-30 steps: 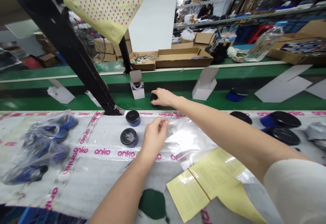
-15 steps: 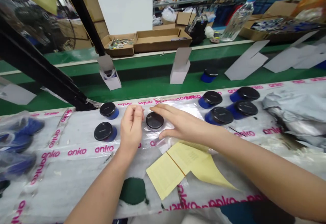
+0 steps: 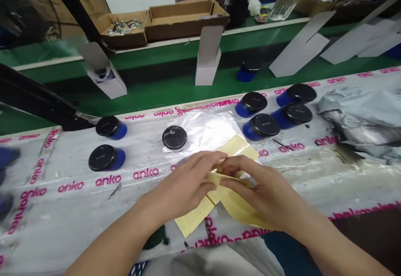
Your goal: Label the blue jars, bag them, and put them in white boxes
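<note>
Over a pile of yellow printed paper sheets (image 3: 192,221), my two hands meet. My right hand (image 3: 266,192) pinches a yellow sheet between thumb and fingers. My left hand (image 3: 188,184) is closed on the sheet's near left edge, its fingertips close to the right hand's; exactly what lies between them is partly hidden. Beyond the left hand sits a round, black-topped piece (image 3: 174,137), touched by neither hand. It rests at the left of a shiny clear plastic bag (image 3: 206,127) lying flat.
Blue jars with black lids stand at left (image 3: 108,158) and several more at right (image 3: 261,126). An upright white box (image 3: 207,69) and a tilted one (image 3: 109,81) stand on the green ledge. A black post (image 3: 73,12) rises at left; grey plastic bags (image 3: 360,117) lie right.
Both hands have left the black-topped piece and come nearer to me, onto the yellow paper. The piece stays on the plastic. The camera view has tilted down.
</note>
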Available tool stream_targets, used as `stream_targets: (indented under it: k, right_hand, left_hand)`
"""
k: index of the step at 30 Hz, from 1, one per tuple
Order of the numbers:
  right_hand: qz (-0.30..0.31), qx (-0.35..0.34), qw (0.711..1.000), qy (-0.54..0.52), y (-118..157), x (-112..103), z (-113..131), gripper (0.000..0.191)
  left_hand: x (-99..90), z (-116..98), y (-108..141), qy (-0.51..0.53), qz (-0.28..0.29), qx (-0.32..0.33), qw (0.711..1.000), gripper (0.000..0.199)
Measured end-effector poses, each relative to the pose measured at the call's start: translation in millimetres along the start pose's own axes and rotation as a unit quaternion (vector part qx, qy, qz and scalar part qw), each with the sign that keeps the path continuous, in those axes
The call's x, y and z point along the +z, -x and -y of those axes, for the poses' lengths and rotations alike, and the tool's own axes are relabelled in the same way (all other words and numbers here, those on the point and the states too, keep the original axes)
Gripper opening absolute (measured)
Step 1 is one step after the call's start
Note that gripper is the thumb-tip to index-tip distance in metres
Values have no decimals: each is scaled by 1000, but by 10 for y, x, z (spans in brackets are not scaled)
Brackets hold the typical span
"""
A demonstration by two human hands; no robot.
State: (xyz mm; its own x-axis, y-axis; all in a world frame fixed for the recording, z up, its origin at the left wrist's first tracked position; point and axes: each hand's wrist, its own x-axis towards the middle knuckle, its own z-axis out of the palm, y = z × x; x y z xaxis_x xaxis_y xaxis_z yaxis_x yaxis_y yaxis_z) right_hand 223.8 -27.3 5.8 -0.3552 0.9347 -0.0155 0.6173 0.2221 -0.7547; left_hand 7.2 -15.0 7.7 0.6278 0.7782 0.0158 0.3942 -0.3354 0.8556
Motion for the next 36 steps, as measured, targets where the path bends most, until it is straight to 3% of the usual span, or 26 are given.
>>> stream_targets:
  k: [4, 10, 15, 20, 24, 26, 28, 31, 33, 36]
  right_hand:
    - [-25, -3, 1000, 8, 40, 2, -61, 6]
    - [-64, -69, 995, 27, 120, 42, -159, 8]
    - [-54, -99, 993, 18, 147, 47, -194, 14]
    - [-70, -26, 995, -67, 134, 12, -241, 9]
    - [-137, 56, 977, -156, 91, -62, -186, 6]
    - [-134, 82, 969, -190, 51, -101, -145, 7]
    - [-107, 80, 966, -221, -14, -139, -98, 7]
    - [-58, 68, 963, -253, -181, -182, 1, 5]
    - [-35, 64, 965, -251, -343, -179, 84, 16]
    - [-8, 5, 975, -222, -619, -95, 190, 36]
  left_hand:
    - [87, 93, -55, 84, -46, -78, 992, 44]
    - [96, 91, -65, 126, -66, -88, 986, 27]
    - [121, 79, -71, 95, -71, -99, 988, 23]
    - [156, 50, -70, 21, -90, -71, 993, 24]
    - [-56, -68, 4, -94, -209, 24, 973, 5]
    - [-221, -102, 51, -113, -296, 24, 948, 9]
    - [-339, -64, 76, -118, -353, -30, 928, 28]
    - [-355, 117, 55, -119, -345, -127, 922, 79]
    - [-320, 251, 19, -97, -333, -146, 926, 81]
    - [-343, 366, -2, -27, -286, -98, 953, 74]
